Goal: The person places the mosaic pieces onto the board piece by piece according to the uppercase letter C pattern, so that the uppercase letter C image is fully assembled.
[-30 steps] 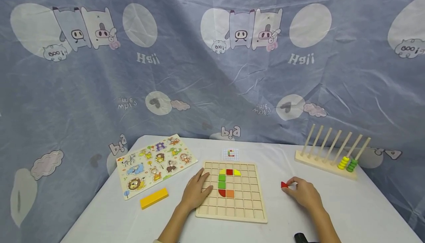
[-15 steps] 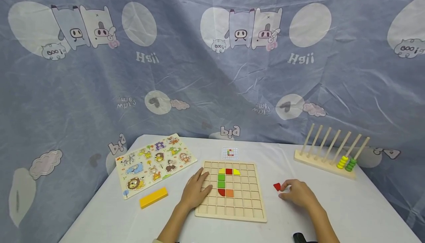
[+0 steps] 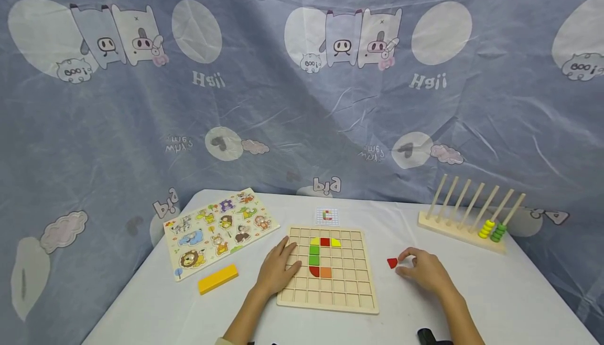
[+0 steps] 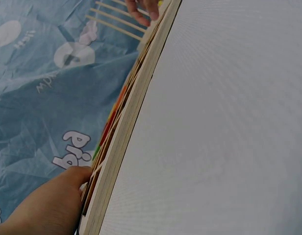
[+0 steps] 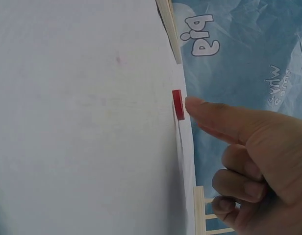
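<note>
A wooden grid board (image 3: 349, 295) lies mid-table, with green, red, yellow and orange pieces set in some squares. My left hand (image 3: 276, 270) rests on its left edge with fingers spread; in the left wrist view the thumb (image 4: 80, 176) lies at the board's side. To the board's right, a small red quarter-round piece (image 3: 392, 263) sits on the white cloth. Just right of it is my right hand (image 3: 424, 272), thumb and index finger apart and nothing between them. In the right wrist view a fingertip is close to the red piece (image 5: 178, 105), and the other fingers are bent.
Behind the board lies a small pattern card (image 3: 327, 217). An animal puzzle board (image 3: 219, 235) and a yellow block (image 3: 218, 279) are on the left. At the back right stands a peg rack (image 3: 464, 232) with yellow and green beads. A black object (image 3: 427, 336) shows at the front edge.
My right hand has let go of the red piece, which now lies a little further left and turned. The hand has shifted slightly left. My left hand stays on the board.
</note>
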Action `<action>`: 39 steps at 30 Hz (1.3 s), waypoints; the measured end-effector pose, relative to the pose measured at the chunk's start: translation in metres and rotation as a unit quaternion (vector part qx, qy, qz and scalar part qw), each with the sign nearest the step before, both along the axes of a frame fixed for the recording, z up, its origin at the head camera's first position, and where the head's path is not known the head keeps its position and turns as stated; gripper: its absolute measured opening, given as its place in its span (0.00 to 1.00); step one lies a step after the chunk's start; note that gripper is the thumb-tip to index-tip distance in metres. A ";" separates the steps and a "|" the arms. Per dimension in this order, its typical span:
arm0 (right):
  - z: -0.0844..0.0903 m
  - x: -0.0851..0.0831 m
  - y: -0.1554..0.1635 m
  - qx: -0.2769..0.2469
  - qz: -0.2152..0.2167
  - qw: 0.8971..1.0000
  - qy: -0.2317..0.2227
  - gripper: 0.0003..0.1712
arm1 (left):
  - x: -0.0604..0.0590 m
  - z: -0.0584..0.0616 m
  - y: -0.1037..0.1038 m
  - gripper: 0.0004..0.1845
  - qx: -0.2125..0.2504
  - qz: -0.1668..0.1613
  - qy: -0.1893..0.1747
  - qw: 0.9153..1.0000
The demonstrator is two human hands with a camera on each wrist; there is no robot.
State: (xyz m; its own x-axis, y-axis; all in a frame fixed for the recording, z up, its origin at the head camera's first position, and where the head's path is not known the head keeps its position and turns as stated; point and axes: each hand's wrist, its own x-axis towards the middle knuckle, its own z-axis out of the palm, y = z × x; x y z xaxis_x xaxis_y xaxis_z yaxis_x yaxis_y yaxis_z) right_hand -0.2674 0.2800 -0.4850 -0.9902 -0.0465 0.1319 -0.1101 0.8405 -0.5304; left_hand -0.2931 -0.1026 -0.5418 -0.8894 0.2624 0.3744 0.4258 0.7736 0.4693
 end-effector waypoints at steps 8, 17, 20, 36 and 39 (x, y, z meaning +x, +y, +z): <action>-0.012 -0.005 0.001 0.003 0.011 1.000 0.015 0.21 | -0.001 -0.001 -0.001 0.29 0.000 -0.001 0.000 1.000; -0.014 -0.004 -0.001 -0.006 0.004 1.000 0.016 0.16 | -0.001 -0.001 0.000 0.29 0.001 0.003 -0.009 1.000; -0.017 -0.006 -0.001 -0.023 0.013 1.000 0.015 0.17 | 0.000 -0.001 0.000 0.29 0.001 0.004 -0.012 1.000; -0.028 -0.011 -0.006 -0.050 0.028 0.998 0.032 0.16 | -0.001 -0.002 -0.001 0.30 -0.006 0.003 -0.006 1.000; -0.029 -0.011 -0.006 -0.051 0.030 0.998 0.037 0.16 | -0.001 -0.002 -0.001 0.29 -0.005 0.004 -0.008 1.000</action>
